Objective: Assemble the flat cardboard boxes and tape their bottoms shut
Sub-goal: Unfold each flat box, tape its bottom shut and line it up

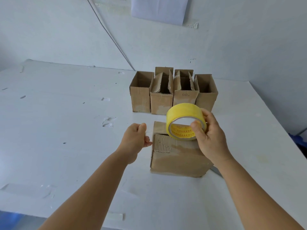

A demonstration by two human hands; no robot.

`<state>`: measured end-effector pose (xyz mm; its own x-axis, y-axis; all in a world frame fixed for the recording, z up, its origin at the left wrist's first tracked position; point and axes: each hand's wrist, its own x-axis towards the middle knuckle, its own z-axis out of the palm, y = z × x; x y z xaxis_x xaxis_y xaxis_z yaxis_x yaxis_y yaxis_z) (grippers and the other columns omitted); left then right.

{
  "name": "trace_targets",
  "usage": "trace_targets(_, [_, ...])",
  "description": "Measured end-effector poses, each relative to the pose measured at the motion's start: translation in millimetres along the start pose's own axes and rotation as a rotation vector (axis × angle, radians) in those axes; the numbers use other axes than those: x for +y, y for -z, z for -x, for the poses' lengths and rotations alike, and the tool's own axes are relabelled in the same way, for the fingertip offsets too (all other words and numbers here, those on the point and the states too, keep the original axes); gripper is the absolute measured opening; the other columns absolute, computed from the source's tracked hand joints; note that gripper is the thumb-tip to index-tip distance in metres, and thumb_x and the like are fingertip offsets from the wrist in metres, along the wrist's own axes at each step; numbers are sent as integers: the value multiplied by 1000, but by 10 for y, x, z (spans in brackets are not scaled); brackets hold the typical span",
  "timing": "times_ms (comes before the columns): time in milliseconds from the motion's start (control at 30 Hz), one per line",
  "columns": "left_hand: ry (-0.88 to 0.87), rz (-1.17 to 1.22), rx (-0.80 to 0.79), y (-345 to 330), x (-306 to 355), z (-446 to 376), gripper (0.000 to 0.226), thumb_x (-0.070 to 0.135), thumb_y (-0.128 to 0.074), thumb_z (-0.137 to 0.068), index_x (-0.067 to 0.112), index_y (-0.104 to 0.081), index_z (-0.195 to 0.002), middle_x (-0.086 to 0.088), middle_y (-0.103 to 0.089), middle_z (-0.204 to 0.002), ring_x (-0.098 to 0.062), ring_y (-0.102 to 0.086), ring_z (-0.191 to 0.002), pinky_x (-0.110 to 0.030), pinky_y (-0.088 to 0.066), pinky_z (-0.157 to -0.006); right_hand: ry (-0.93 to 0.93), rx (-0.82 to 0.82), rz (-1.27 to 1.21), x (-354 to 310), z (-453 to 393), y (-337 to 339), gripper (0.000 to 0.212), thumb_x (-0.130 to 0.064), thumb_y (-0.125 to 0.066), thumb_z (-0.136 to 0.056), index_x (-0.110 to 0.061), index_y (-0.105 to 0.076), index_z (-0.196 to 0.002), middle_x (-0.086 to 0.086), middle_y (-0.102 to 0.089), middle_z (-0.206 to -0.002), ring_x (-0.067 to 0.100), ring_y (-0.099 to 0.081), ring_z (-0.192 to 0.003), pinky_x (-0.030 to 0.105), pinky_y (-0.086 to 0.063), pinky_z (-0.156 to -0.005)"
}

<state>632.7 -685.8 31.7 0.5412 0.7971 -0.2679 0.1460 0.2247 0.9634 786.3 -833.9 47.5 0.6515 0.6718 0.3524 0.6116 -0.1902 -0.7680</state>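
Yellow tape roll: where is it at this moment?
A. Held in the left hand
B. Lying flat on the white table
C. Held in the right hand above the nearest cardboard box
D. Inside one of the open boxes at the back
C: the right hand grips the yellow tape roll over the nearest brown cardboard box.

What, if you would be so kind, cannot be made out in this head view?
- Left hand: its curled fingers hide whether they pinch clear tape.
- Near brown cardboard box: the yellow tape roll and right hand cover its flap seam.
- Four upright cardboard boxes: bottoms face the white table.
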Motion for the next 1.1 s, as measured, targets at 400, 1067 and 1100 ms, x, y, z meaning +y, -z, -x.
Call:
trace_targets(400, [-73,-39,11,29,-121,-42,23,18,-39,-99,11,-38,-77,-4,-33,-62,-14,-38,-57,-30,-56,-63,25,-31,97,-24,-1,-20,61,-69,-32,-76,-29,-47,-119,-20,-58,-89,4,-59,-79,29,-48,-65])
trace_targets(1067, [-458,-388,-277,-55,-178,116,65,50,-49,-91,23,-29,-147,10,-29,-146,2,-22,-135,-22,-23,-111,-17,-67,134,-18,-20,-21,44,-56,-37,-83,-28,-49,-115,-8,-60,-81,7,-58,-76,21,-42,-61])
trace_targets(1100, [-528,-480,-340,-62,-145,66,85,62,-57,-79,24,-26,-148,8,-26,-149,-4,-20,-139,-27,-22,-114,-22,-70,124,-17,-16,-16,43,-56,-38,-83,-29,-49,-114,-9,-60,-81,7,-58,-77,23,-43,-62])
